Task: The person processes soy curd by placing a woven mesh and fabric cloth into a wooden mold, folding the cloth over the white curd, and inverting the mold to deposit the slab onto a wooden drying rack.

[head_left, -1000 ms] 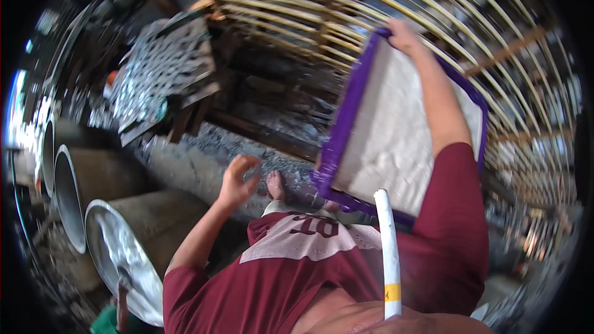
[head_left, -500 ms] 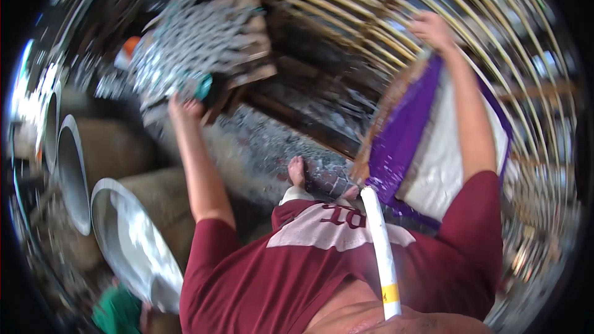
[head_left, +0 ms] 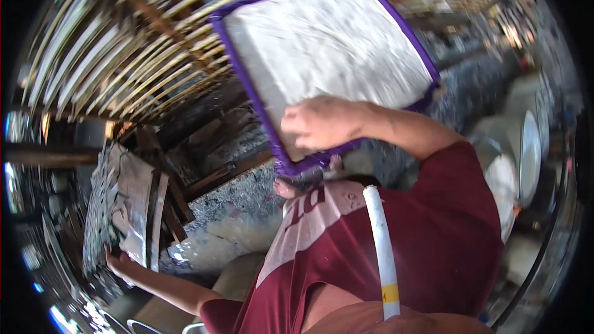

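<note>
The right hand (head_left: pixel 318 125) is curled over the near edge of a purple-framed tray (head_left: pixel 328 55), fingers folded down onto its pale grey sheet and the thumb side hooked at the frame, so the hand is closed on the tray and bears it up at chest height, tilted with its far edge toward the bamboo rack (head_left: pixel 142 55). The tray's flat face, filled by a whitish, slightly mottled layer, shows whole except where the hand covers the lower rim. The left hand (head_left: pixel 120 264) is stretched far out to the person's left and low in the view, its fingers partly spread and touching the lower edge of a stack of grey sheets on wooden frames (head_left: pixel 133 207); whether it grips that edge or only rests against it cannot be told, since the fingertips are small and blurred there. Between the two arms lies the maroon shirt (head_left: pixel 396 241) with a pale printed panel, and a white tube with a yellow band (head_left: pixel 382 250) runs down over the chest. A bare foot (head_left: pixel 286 188) shows just below the tray's near corner, on wet, speckled grey ground (head_left: pixel 247 210). The rack of pale slats curves across the upper left behind the tray. At the right rim stand round pale vessels (head_left: pixel 523 154), well apart from both hands.
</note>
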Demonstrator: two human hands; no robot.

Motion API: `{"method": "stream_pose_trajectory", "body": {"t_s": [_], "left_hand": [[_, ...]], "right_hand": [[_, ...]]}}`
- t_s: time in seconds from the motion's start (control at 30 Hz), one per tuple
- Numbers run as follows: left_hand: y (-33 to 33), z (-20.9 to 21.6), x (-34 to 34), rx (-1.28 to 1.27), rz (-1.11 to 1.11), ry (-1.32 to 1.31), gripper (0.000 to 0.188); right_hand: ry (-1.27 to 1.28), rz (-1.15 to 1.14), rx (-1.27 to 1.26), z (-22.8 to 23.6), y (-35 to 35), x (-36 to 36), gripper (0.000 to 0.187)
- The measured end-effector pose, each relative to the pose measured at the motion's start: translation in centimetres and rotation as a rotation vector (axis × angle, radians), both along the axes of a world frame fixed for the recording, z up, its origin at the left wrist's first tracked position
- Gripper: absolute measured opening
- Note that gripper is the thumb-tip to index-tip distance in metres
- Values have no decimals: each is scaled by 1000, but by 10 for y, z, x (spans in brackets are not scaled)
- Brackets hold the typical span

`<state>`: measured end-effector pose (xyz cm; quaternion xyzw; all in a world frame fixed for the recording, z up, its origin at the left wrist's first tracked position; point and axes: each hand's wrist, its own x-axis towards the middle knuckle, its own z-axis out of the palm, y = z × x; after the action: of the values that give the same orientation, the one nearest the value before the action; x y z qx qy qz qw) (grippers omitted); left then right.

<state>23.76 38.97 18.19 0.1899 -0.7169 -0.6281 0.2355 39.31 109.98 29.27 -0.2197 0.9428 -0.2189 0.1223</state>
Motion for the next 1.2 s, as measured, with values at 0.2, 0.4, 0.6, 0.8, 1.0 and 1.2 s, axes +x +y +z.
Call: {"method": "stream_pose_trajectory", "body": {"t_s": [0.2, 0.4, 0.6, 0.8, 1.0, 1.2], "left_hand": [[-17, 102, 81, -306, -76, -70, 37], [144, 144, 64, 757, -291, 471, 33], [311, 131, 27, -89, -196, 598, 34], [403, 138, -6, 819, -927, 490, 33], [495, 153, 22, 1135, -1114, 286, 29], [556, 135, 10, 929, -1032, 360, 29]], "right_hand": [[354, -477, 36, -35, 154, 106, 43], [203, -1129, 566, -18, 271, 203, 16], [592, -669, 67, -26, 306, 155, 24], [391, -476, 268, -36, 327, 160, 17], [336, -506, 85, -15, 370, 176, 5], [-35, -639, -1241, 1, 368, 115, 56]]}}
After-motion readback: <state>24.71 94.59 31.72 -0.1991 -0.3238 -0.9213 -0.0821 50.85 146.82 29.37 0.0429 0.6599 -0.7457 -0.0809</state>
